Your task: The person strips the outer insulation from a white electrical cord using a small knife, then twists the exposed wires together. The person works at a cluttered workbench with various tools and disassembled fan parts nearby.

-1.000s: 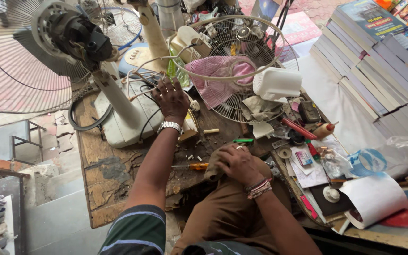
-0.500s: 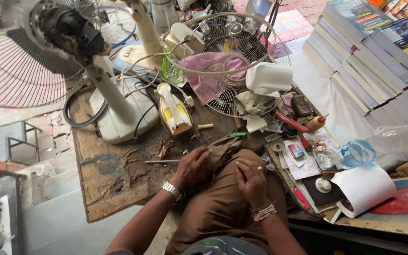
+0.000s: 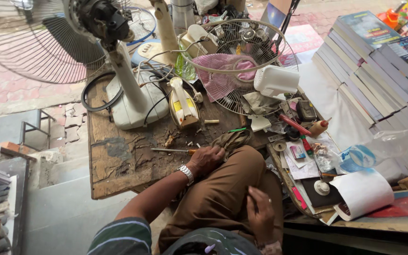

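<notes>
Cluttered wooden tabletop, centre frame: left hand closed on crumpled cloth beside screwdriver; right hand loosely open, empty, resting on knee.

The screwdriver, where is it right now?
In the head view the screwdriver lies on the worn wooden table, just left of the left hand, in front of the yellow-and-white iron.
</notes>
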